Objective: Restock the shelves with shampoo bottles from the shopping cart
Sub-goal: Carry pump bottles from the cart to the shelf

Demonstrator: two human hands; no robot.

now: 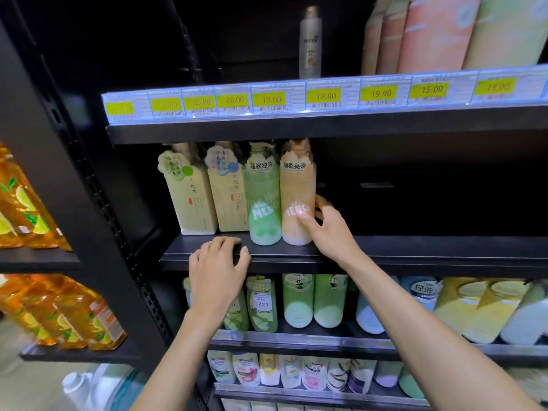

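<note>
A dark store aisle, black metal shelving with yellow price tags (326, 96) along the upper rail. On the middle shelf (430, 252) the orange shampoo bottle (297, 191) stands upright, touching a green bottle (263, 200) on its left. It looks like smooth, stiff plastic, full and fairly heavy, best taken round the mid-body. The right hand (332, 232) wraps it there, thumb in front, fingers behind. The left hand (218, 268) rests palm-down on the shelf edge, fingers loosely bent, holding nothing.
</note>
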